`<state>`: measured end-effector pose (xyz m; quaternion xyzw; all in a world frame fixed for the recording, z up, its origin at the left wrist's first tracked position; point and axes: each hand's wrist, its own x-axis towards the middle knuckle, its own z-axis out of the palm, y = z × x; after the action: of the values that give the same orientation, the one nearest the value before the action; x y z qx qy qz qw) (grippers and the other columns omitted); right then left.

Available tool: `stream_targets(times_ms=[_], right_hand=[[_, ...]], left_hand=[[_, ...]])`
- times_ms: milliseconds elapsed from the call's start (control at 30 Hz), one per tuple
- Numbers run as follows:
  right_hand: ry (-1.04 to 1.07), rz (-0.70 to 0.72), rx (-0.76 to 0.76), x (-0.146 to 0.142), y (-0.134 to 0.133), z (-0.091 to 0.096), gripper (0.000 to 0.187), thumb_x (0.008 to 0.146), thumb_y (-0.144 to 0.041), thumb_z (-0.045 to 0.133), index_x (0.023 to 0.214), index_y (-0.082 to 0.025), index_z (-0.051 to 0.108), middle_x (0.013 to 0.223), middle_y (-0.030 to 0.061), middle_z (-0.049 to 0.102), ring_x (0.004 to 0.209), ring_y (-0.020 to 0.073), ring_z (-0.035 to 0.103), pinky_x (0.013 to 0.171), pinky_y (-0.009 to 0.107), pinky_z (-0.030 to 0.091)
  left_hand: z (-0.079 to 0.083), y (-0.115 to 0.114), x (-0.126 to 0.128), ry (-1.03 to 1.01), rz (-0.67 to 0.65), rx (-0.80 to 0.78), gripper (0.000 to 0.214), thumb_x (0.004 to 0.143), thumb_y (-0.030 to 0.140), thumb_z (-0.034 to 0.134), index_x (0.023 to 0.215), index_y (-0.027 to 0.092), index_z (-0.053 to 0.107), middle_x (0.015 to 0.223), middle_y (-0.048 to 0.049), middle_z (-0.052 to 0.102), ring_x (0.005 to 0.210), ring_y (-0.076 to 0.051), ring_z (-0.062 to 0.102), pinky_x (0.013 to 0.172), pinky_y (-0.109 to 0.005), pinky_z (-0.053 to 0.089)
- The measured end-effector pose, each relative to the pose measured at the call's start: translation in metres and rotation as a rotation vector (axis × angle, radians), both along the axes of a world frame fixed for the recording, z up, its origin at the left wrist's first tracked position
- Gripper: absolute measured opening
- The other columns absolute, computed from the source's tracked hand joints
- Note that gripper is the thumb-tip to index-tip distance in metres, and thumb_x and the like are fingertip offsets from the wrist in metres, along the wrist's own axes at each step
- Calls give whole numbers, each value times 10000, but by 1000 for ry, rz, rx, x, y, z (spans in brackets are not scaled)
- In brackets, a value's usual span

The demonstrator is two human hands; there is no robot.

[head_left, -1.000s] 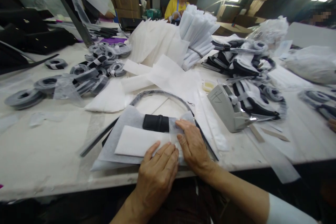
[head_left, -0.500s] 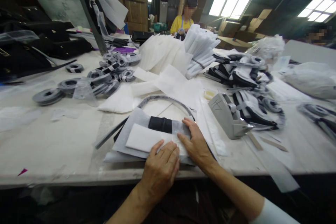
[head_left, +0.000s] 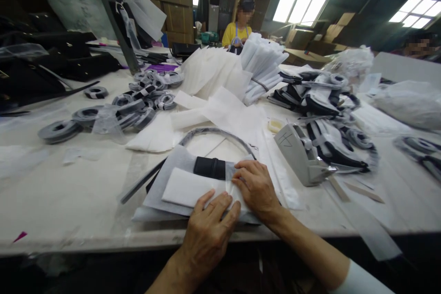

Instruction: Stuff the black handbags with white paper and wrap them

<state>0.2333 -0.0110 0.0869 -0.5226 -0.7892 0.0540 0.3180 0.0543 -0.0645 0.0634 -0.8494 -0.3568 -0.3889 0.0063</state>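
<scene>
A black strap piece (head_left: 209,167) lies on a grey wrapping sheet (head_left: 164,182) near the table's front edge, with a folded white sheet (head_left: 184,188) over its near side. My left hand (head_left: 207,228) presses flat on the white sheet, fingers stretched out. My right hand (head_left: 255,188) rests beside it with its fingers curled onto the thin wrap at the black piece's right end. A long dark strap (head_left: 213,132) arcs behind the bundle.
A grey tape dispenser (head_left: 299,155) stands right of my hands. Several coiled wrapped straps (head_left: 136,101) lie at the left, more wrapped black pieces (head_left: 327,101) at the right, white sheet stacks (head_left: 241,66) behind. A person in yellow (head_left: 238,27) works far back.
My right hand's fingers have curled in on the thin wrap; earlier they lay flatter. The camera view shifted slightly. My left hand stays pressing on the white sheet.
</scene>
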Motion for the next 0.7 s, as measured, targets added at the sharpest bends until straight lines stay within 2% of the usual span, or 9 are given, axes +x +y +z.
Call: stream_targets(times_ms=[100, 267, 400, 533, 700], right_hand=[[-18, 6, 45, -1, 1, -5, 103, 894, -137, 595, 813, -198, 616, 993, 61, 668, 998, 235, 562, 923, 421, 385], [-230, -62, -40, -7, 2, -5, 74, 888, -187, 642, 829, -200, 598, 943, 46, 659, 945, 232, 554, 867, 397, 384], [-353, -72, -43, -9, 8, -7, 95, 906, -302, 644, 896, -215, 607, 963, 23, 656, 947, 217, 549, 824, 372, 389], [-404, -105, -21, -8, 12, -10, 147, 911, -374, 634, 873, -233, 620, 964, 6, 654, 942, 217, 552, 811, 374, 395], [-353, -134, -44, -9, 18, -9, 165, 865, -392, 692, 923, -248, 637, 965, 8, 667, 935, 220, 582, 805, 360, 424]], left_hand=[[0, 1, 1, 7, 6, -2, 286, 957, 140, 451, 1155, 189, 652, 1106, -55, 714, 1107, -171, 635, 1101, -378, 362], [2, 4, -5, 15, -31, 82, 347, 936, 102, 436, 1169, 204, 672, 1097, -50, 721, 1097, -171, 636, 1117, -346, 339], [-11, 17, -12, 109, -110, 252, 405, 906, 113, 447, 1234, 229, 653, 1194, -49, 700, 1117, -179, 630, 1174, -325, 253], [-23, 23, -13, 53, -95, 216, 420, 961, 179, 342, 1246, 264, 638, 1316, -26, 643, 1165, -163, 612, 1188, -337, 228], [-22, 30, -21, 298, -160, 398, 425, 933, 176, 375, 1281, 238, 612, 1302, -10, 653, 1135, -147, 630, 1212, -322, 150]])
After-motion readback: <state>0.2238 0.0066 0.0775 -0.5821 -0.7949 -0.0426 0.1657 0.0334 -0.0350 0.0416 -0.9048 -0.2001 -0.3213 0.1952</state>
